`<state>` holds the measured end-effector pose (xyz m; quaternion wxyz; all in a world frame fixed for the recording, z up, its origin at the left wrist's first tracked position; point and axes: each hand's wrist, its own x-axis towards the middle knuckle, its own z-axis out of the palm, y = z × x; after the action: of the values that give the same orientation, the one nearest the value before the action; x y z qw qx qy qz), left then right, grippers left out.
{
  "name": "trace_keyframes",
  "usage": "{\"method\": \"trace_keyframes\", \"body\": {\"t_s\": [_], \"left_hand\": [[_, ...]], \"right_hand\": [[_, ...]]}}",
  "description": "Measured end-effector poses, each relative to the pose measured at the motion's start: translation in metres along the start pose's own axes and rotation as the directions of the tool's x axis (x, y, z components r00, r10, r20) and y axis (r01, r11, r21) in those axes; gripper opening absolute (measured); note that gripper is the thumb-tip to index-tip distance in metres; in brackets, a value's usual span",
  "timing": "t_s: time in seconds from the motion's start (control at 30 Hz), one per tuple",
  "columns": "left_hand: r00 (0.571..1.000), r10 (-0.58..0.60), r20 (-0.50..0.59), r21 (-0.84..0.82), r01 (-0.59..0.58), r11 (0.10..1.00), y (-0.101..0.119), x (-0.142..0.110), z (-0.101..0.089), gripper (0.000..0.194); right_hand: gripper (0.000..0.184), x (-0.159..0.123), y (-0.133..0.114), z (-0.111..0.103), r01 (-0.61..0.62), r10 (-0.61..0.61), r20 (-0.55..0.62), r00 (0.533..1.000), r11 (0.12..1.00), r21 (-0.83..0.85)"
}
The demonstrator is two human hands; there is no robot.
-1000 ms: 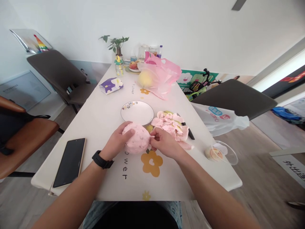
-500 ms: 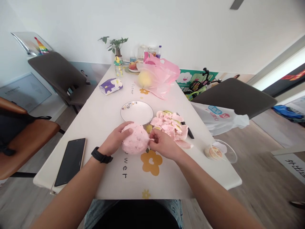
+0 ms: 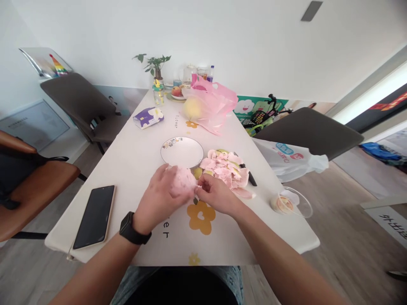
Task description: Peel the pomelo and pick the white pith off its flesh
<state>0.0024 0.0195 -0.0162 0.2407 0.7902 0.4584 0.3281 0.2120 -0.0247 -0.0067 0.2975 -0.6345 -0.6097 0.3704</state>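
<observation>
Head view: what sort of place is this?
Probably a home dining area: a long white table with dining chairs beside it, a plate and tissue pack on top, and a small bicycle by the wall.

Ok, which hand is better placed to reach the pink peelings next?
Probably the right hand: it sits beside the pink peelings, while the left hand is farther off, holding the pink ball.

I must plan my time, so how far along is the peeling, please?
Done: much peel lies piled up. In hand: the left hand steadies the fruit while the right hand pinches its side. Remaining: pink layer covers the visible fruit, so peeling seems unfinished.
</observation>
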Motion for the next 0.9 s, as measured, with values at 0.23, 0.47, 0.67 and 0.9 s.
{"method": "trace_keyframes", "body": {"t_s": [0.23,0.47,0.67,0.9], "left_hand": [[0.995,0.095,0.003,0.251,-0.093,0.963,0.011,-0.008,0.015,0.095],[0.985,0.163,0.064,0.239,-0.173,0.956,-0.001,-0.001,0.009,0.094],[0.995,0.085,0.056,0.123,-0.092,0.988,-0.006,0.000,0.000,0.088],[0.986,0.101,0.130,-0.030,-0.098,0.995,-0.014,0.004,-0.013,0.085]], "right_hand": [[0.007,0.005,0.000,-0.001,-0.080,0.071,0.078,0.994,0.990,0.119],[0.006,0.008,-0.002,0.007,-0.140,0.134,0.047,0.990,0.978,0.157],[0.006,0.009,-0.002,0.010,-0.211,0.211,0.011,0.977,0.971,0.114],[0.023,0.018,0.029,-0.028,-0.136,0.046,-0.291,0.956,0.945,-0.298]]}}
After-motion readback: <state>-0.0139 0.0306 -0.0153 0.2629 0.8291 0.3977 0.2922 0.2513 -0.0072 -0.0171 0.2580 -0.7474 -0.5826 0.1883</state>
